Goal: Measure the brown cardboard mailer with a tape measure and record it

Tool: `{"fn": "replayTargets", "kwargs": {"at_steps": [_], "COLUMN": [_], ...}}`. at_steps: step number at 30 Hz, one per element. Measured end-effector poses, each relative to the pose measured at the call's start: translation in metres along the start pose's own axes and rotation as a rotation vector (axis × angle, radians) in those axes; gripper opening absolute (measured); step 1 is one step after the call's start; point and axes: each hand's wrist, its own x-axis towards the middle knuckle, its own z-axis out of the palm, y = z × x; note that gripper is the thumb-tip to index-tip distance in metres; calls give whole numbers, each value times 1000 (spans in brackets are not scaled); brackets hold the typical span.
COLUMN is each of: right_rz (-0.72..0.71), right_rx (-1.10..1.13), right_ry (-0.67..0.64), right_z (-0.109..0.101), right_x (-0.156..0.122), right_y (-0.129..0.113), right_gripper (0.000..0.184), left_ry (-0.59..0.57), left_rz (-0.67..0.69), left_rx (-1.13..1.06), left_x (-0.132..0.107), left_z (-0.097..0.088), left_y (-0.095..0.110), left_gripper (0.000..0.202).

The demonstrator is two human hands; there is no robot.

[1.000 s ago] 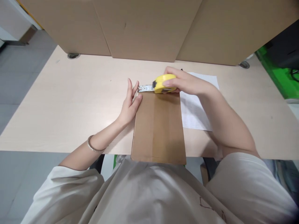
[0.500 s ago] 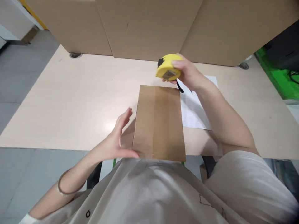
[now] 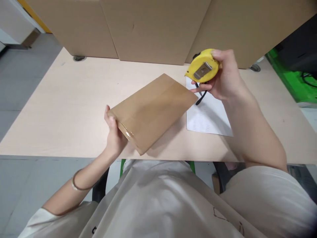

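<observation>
A brown cardboard box (image 3: 153, 112) is turned at an angle above the table front, its taped end facing my left side. My left hand (image 3: 115, 134) grips its near left corner, thumb on the top edge and fingers around the side. In my right hand (image 3: 228, 76) is a yellow tape measure (image 3: 204, 67), its metal clip facing up and a black wrist strap (image 3: 201, 98) dangling below. One right finger reaches out near the far right corner of the box; whether it touches, I cannot tell.
Under the right hand lies a printed sheet of paper (image 3: 208, 120), with a pen (image 3: 198, 89) partly hidden on it. Tall cardboard panels (image 3: 153, 29) stand along the back of the light wooden table (image 3: 61, 119). Cable grommets (image 3: 79, 58) sit near its back corners.
My left hand has closed on the box, which has turned clockwise from square to slanted. My right hand has moved right with the tape measure, uncovering the pen.
</observation>
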Motion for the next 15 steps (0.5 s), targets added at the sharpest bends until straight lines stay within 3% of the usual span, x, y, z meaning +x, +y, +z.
{"fn": "replayTargets", "kwargs": {"at_steps": [2,5,9,12,15], "right_rz": [-42,-87,21,112,86], "right_rx": [-23,-61,31,51,-87], "right_ry": [28,87,130,21,-40], "right_z": [1,3,4,-2,-17], "right_x": [-23,-58,-95,-106,-98], "right_y": [-9,-16,-10,5,13], "right_gripper": [37,28,20,24,24], "left_ry": [-12,-190,-404,-476,-418], "left_rz": [-46,-96,-130,-149,-150], "left_rx": [-92,-93,-64,-12,44], "left_x": [29,80,137,155,155], "left_z": [10,18,19,17,15], "left_y": [-2,-4,-7,-10,-14], "left_gripper": [86,106,111,104,107]}}
